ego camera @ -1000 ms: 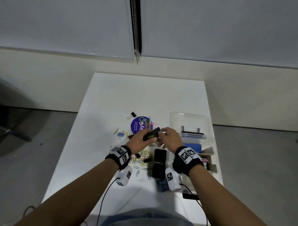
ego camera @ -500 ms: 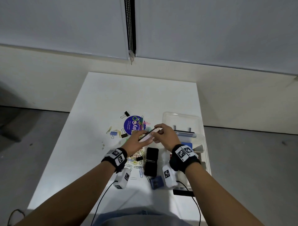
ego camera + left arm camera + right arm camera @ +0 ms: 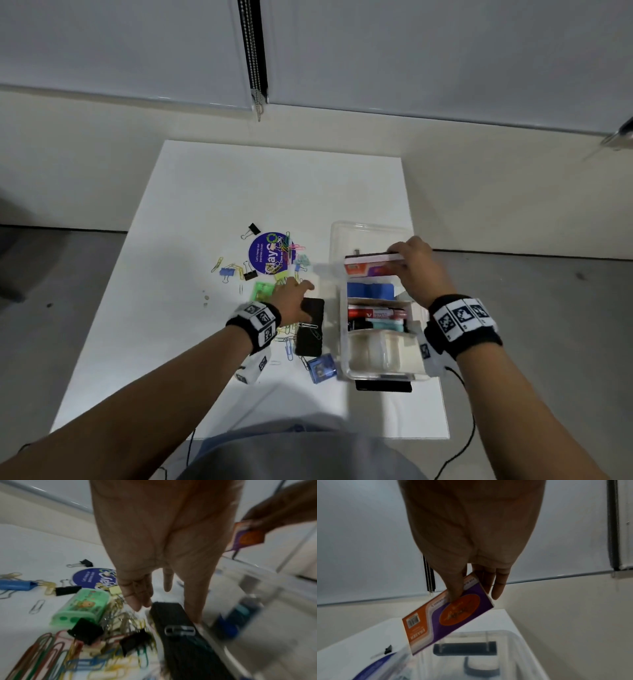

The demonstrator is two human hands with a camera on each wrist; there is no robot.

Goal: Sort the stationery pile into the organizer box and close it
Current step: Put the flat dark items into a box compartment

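My right hand (image 3: 411,263) pinches an orange and purple eraser pack (image 3: 370,265) between thumb and fingers. It holds the pack tilted above the far compartment of the clear organizer box (image 3: 342,342). The right wrist view shows the eraser pack (image 3: 450,618) above the box (image 3: 518,637). My left hand (image 3: 296,294) lies open with straight fingers at the far end of a flat black case (image 3: 310,325). In the left wrist view, its fingers (image 3: 137,601) point down beside the black case (image 3: 175,626) and a green sharpener (image 3: 80,605).
Coloured paper clips (image 3: 51,655) and black binder clips (image 3: 85,630) lie scattered left of the box. A round purple sticker (image 3: 269,253) lies behind them and a small blue box (image 3: 321,368) in front. Markers (image 3: 373,313) fill a middle compartment. The table's right edge runs close to the box.
Both hands held the eraser pack together over the pile. Now my right hand alone has carried it right, over the box, and my left hand has dropped to the black case.
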